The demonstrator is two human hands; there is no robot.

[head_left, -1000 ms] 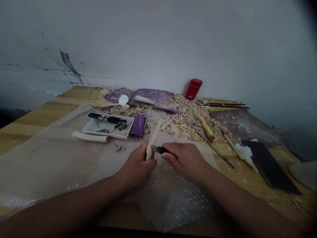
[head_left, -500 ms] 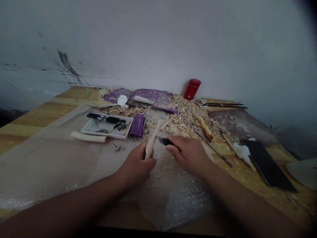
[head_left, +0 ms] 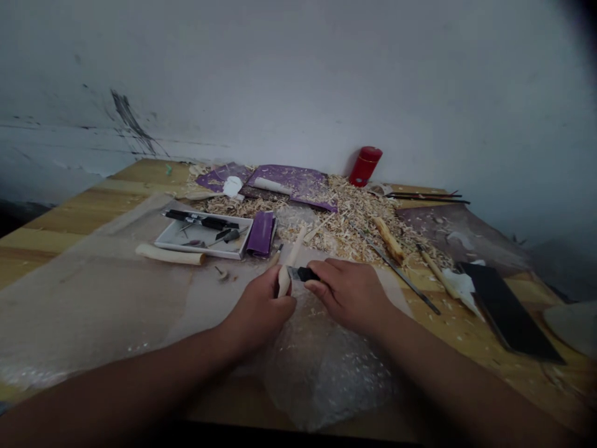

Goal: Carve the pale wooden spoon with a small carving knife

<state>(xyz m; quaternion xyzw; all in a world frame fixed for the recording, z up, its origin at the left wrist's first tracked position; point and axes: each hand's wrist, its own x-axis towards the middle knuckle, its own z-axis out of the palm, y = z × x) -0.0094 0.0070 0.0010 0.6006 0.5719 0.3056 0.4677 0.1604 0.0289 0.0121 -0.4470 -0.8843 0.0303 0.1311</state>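
Near the middle of the view, my left hand (head_left: pixel 263 309) is closed around a pale piece of carved wood (head_left: pixel 295 250), whose thin end points up and away from me. My right hand (head_left: pixel 349 292) grips the black handle of a utility knife (head_left: pixel 305 274). The knife's blade meets the wood just above my left thumb. Under both hands lies a sheet of clear bubble wrap (head_left: pixel 336 373). The lower part of the wood is hidden inside my left fist.
A white tray (head_left: pixel 163 239) of knives and small tools stands left, beside a purple packet (head_left: pixel 261 234). A pale stick (head_left: pixel 170 254) lies before the tray. Shavings (head_left: pixel 359 211) spread behind, near a red canister (head_left: pixel 366 166). A metal file (head_left: pixel 405 283) and dark slab (head_left: pixel 508 311) lie right.
The knife has moved left and down, its blade from beside the wood onto it. The wood has turned in my left hand, its thick end now facing me more. The view has shifted slightly.
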